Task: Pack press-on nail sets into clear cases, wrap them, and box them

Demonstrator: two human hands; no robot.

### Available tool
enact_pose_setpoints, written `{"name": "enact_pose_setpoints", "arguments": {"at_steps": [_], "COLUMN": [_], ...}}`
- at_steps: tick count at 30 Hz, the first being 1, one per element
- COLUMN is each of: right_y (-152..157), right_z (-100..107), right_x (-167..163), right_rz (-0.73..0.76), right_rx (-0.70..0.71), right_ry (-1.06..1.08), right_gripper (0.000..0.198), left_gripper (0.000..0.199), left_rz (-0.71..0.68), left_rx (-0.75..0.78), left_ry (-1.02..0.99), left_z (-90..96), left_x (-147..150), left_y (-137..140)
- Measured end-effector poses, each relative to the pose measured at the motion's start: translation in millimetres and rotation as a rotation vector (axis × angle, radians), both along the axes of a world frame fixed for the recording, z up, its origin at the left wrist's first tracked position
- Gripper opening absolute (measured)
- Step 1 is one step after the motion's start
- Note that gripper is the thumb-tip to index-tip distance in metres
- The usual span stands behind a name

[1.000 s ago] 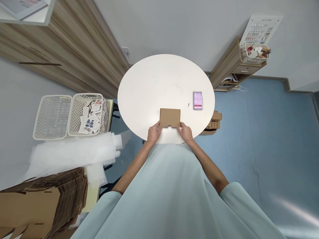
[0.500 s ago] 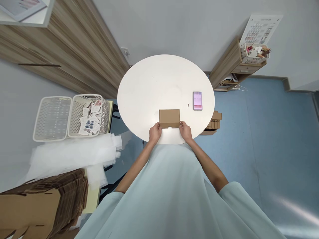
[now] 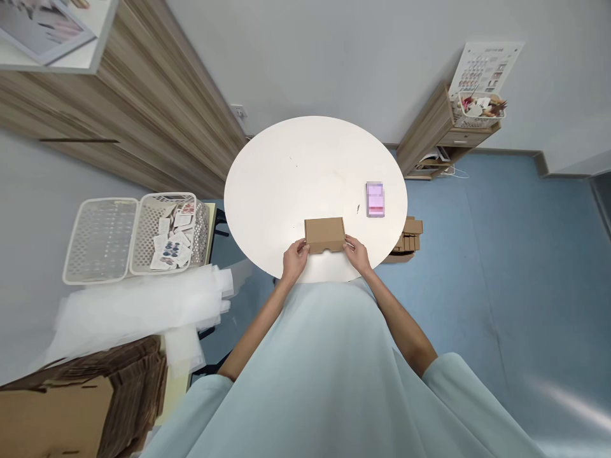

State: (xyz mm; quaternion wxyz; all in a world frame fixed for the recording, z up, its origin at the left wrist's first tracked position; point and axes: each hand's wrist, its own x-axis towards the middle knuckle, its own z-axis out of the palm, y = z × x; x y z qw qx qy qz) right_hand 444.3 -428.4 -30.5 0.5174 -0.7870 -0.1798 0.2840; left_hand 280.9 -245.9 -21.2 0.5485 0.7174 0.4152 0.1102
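A small brown cardboard box (image 3: 325, 234) with its lid closed is at the near side of the white oval table (image 3: 310, 159). My left hand (image 3: 294, 259) grips its left front corner, thumb at the front and fingers along the side. At the opposite corner, my right hand (image 3: 357, 254) holds the box in the same way. Whether the box rests fully on the tabletop or is slightly tilted up, I cannot tell. To its right on the table lies a phone (image 3: 375, 200) with a lit pinkish screen.
On my left stand a white lidded basket (image 3: 138, 254) of printed cards, white wrapping sheets (image 3: 143, 312) and a stack of flattened cardboard (image 3: 57, 413). Small cartons (image 3: 409, 243) sit below the table's right edge. A wooden cabinet (image 3: 424, 137) is at the back right.
The whole view has shifted slightly, with the table lower in the picture. Both hands stay on the closed box, and more of its front face shows.
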Motion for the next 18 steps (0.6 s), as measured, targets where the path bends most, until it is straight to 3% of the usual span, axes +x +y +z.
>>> {"name": "enact_pose_setpoints", "arguments": {"at_steps": [5, 9, 12, 18], "right_y": [-12, -21, -24, -26], "right_z": [38, 62, 63, 42], "right_x": [1, 2, 3, 5], "right_rz": [-0.006, 0.024, 0.055, 0.049], "right_rx": [-0.051, -0.123, -0.131, -0.110], "right_ry": [-0.022, -0.007, 0.039, 0.066], "right_gripper": [0.040, 0.050, 0.053, 0.049], "left_gripper": [0.041, 0.049, 0.052, 0.058], "left_rz": [-0.032, -0.096, -0.104, -0.101], "left_rx": [0.106, 0.049, -0.053, -0.137], "left_ry": [-0.016, 0.000, -0.025, -0.046], "left_z": [29.7, 43.6, 39.7, 24.2], "left_x": [-12, -22, -26, -27], "left_y": [1, 4, 5, 4]}}
